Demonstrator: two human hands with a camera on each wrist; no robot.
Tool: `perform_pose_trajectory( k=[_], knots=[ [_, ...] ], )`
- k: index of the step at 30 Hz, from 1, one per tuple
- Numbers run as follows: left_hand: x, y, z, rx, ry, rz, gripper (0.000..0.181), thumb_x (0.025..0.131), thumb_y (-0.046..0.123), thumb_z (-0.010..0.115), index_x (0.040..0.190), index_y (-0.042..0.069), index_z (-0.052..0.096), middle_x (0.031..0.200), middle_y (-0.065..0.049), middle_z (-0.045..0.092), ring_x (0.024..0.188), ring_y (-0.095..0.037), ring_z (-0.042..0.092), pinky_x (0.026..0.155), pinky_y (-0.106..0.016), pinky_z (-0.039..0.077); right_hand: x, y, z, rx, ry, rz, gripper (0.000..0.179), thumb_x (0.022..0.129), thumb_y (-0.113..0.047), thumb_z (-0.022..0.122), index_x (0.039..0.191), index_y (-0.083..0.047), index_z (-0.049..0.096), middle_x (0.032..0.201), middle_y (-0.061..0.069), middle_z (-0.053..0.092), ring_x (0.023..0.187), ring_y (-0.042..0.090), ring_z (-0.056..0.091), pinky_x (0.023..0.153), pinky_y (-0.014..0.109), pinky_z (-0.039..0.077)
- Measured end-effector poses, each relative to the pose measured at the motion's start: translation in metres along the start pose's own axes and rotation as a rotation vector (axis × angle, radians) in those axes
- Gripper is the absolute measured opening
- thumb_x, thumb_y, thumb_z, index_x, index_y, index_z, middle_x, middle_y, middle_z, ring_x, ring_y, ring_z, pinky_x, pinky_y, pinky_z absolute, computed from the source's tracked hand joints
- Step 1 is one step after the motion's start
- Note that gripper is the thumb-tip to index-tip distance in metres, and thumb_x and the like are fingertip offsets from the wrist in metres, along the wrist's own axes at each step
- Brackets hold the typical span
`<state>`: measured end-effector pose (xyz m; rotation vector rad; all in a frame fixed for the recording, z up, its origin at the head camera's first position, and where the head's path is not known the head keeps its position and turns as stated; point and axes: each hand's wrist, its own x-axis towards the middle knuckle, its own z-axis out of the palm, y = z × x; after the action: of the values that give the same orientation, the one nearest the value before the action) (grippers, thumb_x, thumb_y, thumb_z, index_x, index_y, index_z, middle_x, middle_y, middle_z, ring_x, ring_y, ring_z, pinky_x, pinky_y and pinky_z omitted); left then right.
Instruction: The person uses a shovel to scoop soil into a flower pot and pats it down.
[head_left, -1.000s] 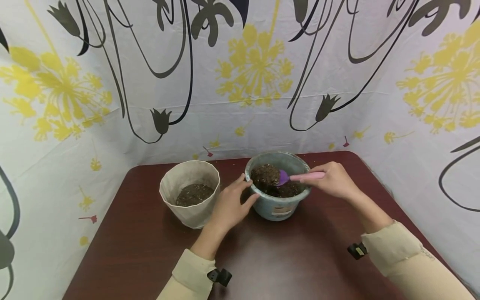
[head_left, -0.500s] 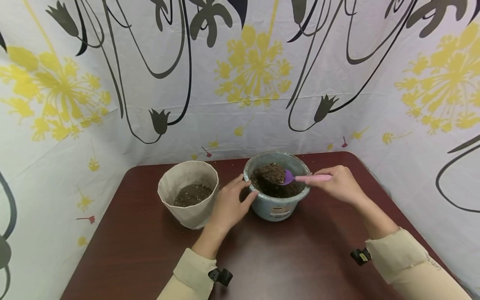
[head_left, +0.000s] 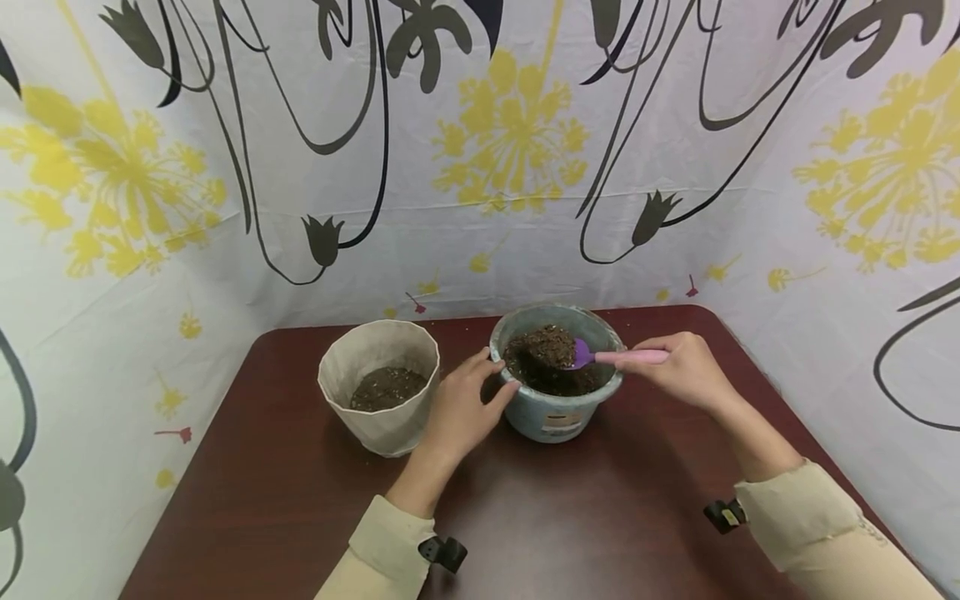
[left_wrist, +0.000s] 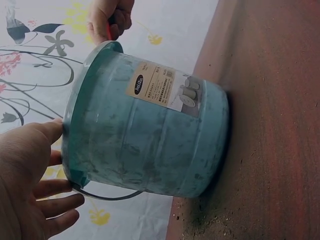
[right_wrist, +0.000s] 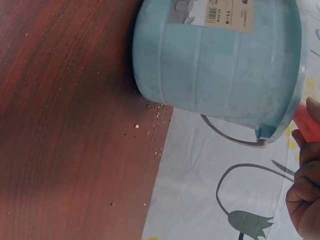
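In the head view, my right hand [head_left: 686, 367] grips the pink handle of a small trowel [head_left: 630, 357]. Its purple blade carries a heaped load of dark soil [head_left: 551, 346] inside the blue-green bucket [head_left: 551, 421]. My left hand [head_left: 461, 408] rests its thumb and fingertips on the bucket's left rim; the left wrist view shows the other fingers of that left hand [left_wrist: 50, 195] loose beside the rim. Left of the bucket stands a whitish faceted pot [head_left: 382, 429] with soil [head_left: 386, 389] in its bottom. Only part of the right hand [right_wrist: 307, 185] appears in the right wrist view.
Both containers stand near the back of a dark red-brown table [head_left: 562, 517]. A patterned cloth [head_left: 465, 167] hangs behind and at the sides. The bucket's thin handle [right_wrist: 230, 137] hangs down its side, and soil crumbs [right_wrist: 157, 120] lie by its base.
My right hand and the trowel have shifted slightly right, and the soil on its blade moved with it. In the last half second they barely moved. The left hand stays at the rim.
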<state>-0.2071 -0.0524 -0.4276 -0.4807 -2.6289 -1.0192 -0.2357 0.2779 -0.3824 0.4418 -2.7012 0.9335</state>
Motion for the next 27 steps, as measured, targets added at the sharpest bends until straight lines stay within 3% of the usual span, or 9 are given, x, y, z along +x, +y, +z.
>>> perform_pose_trajectory(
  k=[13, 21, 27],
  knots=[
    [-0.002, 0.001, -0.001, 0.034, 0.019, 0.015, 0.047, 0.098, 0.049, 0.064, 0.129, 0.014, 0.071, 0.149, -0.007, 0.053, 0.134, -0.030, 0.054, 0.109, -0.053, 0.044, 0.001, -0.006, 0.000, 0.037, -0.011, -0.005, 0.025, 0.084, -0.036, 0.085, 0.097, -0.014, 0.084, 0.085, -0.006, 0.078, 0.080, 0.000, 0.067, 0.062, 0.023, 0.052],
    [0.000, 0.000, -0.009, 0.181, 0.035, 0.093, 0.048, 0.097, 0.051, 0.063, 0.130, 0.016, 0.070, 0.143, -0.008, 0.059, 0.134, -0.028, 0.052, 0.109, -0.050, 0.044, 0.004, -0.010, -0.002, 0.044, 0.003, -0.039, 0.022, 0.085, -0.035, 0.084, 0.098, -0.017, 0.084, 0.085, -0.008, 0.077, 0.082, -0.003, 0.068, 0.062, 0.019, 0.051],
    [0.000, 0.001, -0.019, 0.171, 0.034, 0.122, 0.048, 0.098, 0.047, 0.065, 0.132, 0.014, 0.068, 0.143, -0.009, 0.059, 0.137, -0.027, 0.050, 0.111, -0.046, 0.043, 0.008, -0.015, -0.006, 0.042, 0.002, -0.031, 0.024, 0.085, -0.034, 0.084, 0.098, -0.015, 0.084, 0.085, -0.006, 0.078, 0.080, -0.003, 0.066, 0.060, 0.020, 0.050]
  ],
)
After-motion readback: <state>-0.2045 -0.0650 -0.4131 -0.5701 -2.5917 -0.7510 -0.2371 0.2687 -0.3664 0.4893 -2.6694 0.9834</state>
